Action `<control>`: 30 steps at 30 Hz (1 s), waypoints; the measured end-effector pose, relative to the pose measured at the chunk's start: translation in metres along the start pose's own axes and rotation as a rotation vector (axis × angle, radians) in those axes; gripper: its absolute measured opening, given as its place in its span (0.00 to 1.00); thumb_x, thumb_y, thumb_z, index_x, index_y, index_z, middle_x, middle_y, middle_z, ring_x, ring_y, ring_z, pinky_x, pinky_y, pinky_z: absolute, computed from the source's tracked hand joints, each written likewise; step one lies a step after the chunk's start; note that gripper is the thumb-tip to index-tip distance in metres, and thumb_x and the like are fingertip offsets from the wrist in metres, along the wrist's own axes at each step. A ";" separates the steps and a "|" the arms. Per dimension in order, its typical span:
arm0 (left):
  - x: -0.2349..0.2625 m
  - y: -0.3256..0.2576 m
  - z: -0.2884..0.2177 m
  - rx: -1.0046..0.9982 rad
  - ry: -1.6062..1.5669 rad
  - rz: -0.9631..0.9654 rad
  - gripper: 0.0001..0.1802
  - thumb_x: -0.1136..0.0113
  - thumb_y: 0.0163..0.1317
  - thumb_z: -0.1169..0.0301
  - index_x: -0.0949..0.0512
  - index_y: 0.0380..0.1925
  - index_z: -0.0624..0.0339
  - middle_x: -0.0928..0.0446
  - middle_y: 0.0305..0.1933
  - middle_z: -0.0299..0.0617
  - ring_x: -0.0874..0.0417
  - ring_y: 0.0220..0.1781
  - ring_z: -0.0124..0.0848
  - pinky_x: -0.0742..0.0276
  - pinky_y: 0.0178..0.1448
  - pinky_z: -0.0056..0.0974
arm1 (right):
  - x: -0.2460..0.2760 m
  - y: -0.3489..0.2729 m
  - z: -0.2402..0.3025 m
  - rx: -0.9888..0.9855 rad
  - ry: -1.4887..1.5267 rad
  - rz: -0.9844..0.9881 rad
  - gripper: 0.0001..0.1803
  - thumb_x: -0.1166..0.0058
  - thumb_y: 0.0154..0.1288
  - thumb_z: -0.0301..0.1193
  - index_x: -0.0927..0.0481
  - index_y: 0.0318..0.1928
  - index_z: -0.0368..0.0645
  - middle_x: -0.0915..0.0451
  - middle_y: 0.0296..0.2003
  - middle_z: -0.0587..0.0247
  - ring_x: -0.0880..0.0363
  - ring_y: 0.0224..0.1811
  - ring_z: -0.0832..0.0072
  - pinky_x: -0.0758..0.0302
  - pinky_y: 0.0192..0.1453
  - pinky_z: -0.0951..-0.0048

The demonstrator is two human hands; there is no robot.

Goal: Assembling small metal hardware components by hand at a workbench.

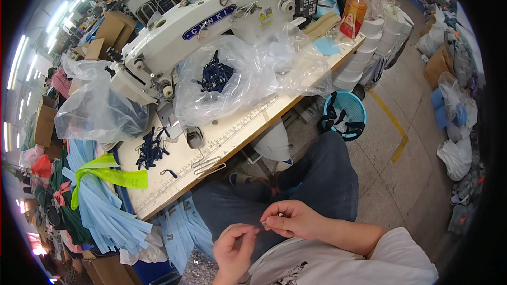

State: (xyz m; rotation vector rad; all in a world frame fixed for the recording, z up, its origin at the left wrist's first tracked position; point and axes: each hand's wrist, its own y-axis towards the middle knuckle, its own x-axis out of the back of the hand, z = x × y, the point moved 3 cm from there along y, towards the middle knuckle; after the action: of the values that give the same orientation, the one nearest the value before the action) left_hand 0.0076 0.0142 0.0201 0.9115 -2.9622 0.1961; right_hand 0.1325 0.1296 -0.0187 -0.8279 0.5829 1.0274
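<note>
My right hand (289, 218) is held over my lap, fingers pinched on a tiny pale object at its fingertips; what it is I cannot tell. My left hand (234, 248) is just below and left of it, fingers curled and close to the right fingertips, holding nothing I can see. Both hands hover above my blue jeans (311, 179). In front stands a white sewing machine (211, 21) on a pale worktable (232, 137), with a pile of small dark blue loops (150, 148) beside the needle area.
A clear plastic bag (232, 79) with dark blue pieces lies on the table, another clear bag (97, 105) at the left. Light blue fabric strips (105, 206) hang off the table's left end. A blue basket (346, 113) sits on the floor. An orange bottle (354, 13) stands by white rolls.
</note>
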 end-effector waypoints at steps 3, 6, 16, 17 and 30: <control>-0.003 0.002 -0.008 -0.134 0.154 -0.009 0.08 0.40 0.54 0.86 0.21 0.34 0.67 0.20 0.35 0.45 0.20 0.32 0.28 0.25 0.34 0.28 | -0.003 0.000 0.001 -0.003 -0.026 -0.006 0.11 0.48 0.70 0.31 0.22 0.47 0.37 0.23 0.30 0.70 0.37 0.19 0.90 0.44 0.19 0.86; -0.006 0.005 -0.014 -0.255 0.297 0.012 0.10 0.38 0.51 0.87 0.21 0.33 0.65 0.20 0.34 0.44 0.21 0.30 0.29 0.26 0.32 0.28 | -0.006 0.000 0.003 0.039 -0.045 0.011 0.11 0.46 0.69 0.31 0.22 0.46 0.37 0.24 0.27 0.71 0.36 0.20 0.90 0.42 0.21 0.86; -0.010 0.004 -0.022 -0.399 0.636 0.012 0.14 0.36 0.43 0.83 0.21 0.33 0.61 0.21 0.33 0.43 0.21 0.33 0.41 0.27 0.38 0.38 | -0.007 -0.001 0.012 0.166 -0.353 -0.099 0.10 0.43 0.67 0.31 0.19 0.44 0.39 0.24 0.26 0.73 0.31 0.25 0.89 0.34 0.28 0.86; -0.010 0.004 -0.022 -0.398 0.636 0.012 0.14 0.36 0.43 0.83 0.21 0.33 0.61 0.21 0.33 0.43 0.21 0.33 0.41 0.27 0.38 0.38 | -0.007 -0.001 0.011 0.159 -0.362 -0.099 0.10 0.43 0.67 0.31 0.19 0.44 0.39 0.24 0.26 0.73 0.31 0.25 0.89 0.34 0.28 0.86; -0.015 0.010 -0.028 -0.432 0.632 0.014 0.13 0.34 0.46 0.84 0.22 0.33 0.63 0.20 0.31 0.44 0.20 0.30 0.39 0.26 0.34 0.36 | -0.006 0.002 0.018 0.401 -0.665 -0.109 0.10 0.42 0.65 0.30 0.18 0.44 0.38 0.20 0.33 0.67 0.25 0.32 0.83 0.30 0.34 0.82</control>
State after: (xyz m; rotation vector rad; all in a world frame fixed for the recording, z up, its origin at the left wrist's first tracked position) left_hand 0.0144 0.0350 0.0455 0.6219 -2.2927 -0.1327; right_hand 0.1288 0.1417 -0.0050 -0.1359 0.1560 0.9700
